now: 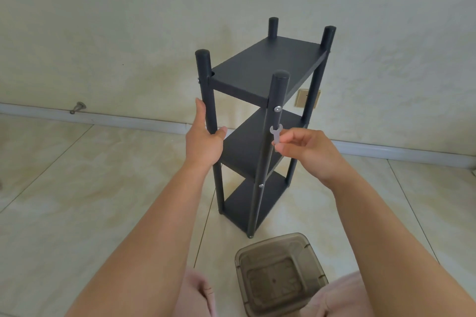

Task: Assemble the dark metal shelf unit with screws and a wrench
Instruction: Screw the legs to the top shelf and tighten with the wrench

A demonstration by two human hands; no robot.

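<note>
The dark metal shelf unit stands upright on the tiled floor, with three boards between four round posts. My left hand wraps around the front-left post, thumb on one side and fingers on the other. My right hand pinches a small pale flat wrench just in front of the front-right post. The wrench's open jaw points up, a little below a silver screw head in that post. Another screw head shows lower on the same post, and one at the left post's top.
A translucent brown plastic bin sits on the floor between my knees, just in front of the shelf. The wall and white baseboard run close behind. A metal door stop juts from the baseboard at left. A wall socket plate shows behind the shelf.
</note>
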